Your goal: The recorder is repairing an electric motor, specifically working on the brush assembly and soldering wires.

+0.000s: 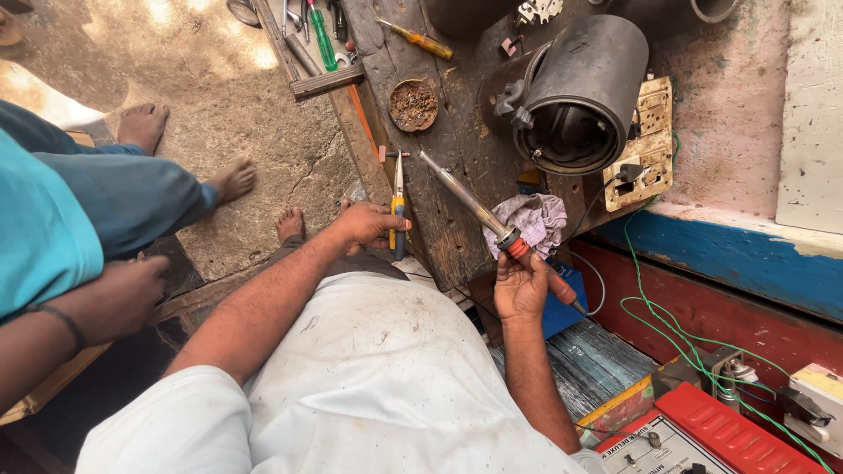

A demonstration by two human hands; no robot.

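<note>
My right hand (522, 285) grips the red handle of a soldering iron (479, 211), whose long metal shaft points up and left over the dark wooden bench (448, 132). My left hand (369, 224) holds pliers (398, 206) with blue and yellow handles, jaws pointing away from me at the bench's left edge. A black cylindrical motor housing (575, 92) lies on its side on the bench, open end toward me. A crumpled pale rag (537, 219) lies just beyond my right hand.
Another person in a blue shirt sits at left, a hand (118, 294) on the knee, bare feet (233, 180) on the concrete floor. A small round tin (413, 104), screwdrivers (421, 39) and a switchboard (645, 145) with green wire (654, 307) are around. A red and white box (694, 434) sits at lower right.
</note>
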